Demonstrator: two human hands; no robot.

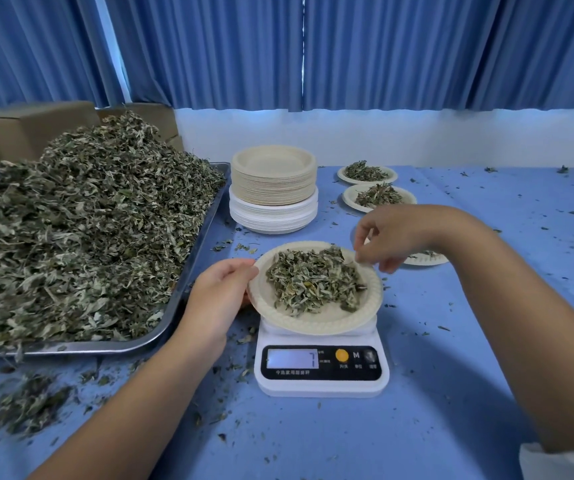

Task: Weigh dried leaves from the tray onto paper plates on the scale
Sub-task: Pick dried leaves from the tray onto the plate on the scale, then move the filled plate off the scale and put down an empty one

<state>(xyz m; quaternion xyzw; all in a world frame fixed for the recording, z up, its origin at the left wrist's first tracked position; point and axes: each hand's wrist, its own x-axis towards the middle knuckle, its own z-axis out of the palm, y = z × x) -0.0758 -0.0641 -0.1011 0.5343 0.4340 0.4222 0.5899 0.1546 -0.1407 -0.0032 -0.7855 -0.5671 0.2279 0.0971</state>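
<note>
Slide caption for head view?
Left hand grips the leaf-filled paper plate over the scale; right hand at its far rim.

light: bright, bluish, daylight at curtain gap (110,53) | shadows: soft | blur: right hand (403,237), edges | distortion: wide-angle bowing

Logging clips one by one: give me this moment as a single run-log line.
stage: leaf-filled plate on scale | left hand: grips plate's left rim | right hand: over far rim, grip unclear | tray: heaped

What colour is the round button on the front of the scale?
Orange-yellow; the round button on the scale shows best in the head view.
</note>
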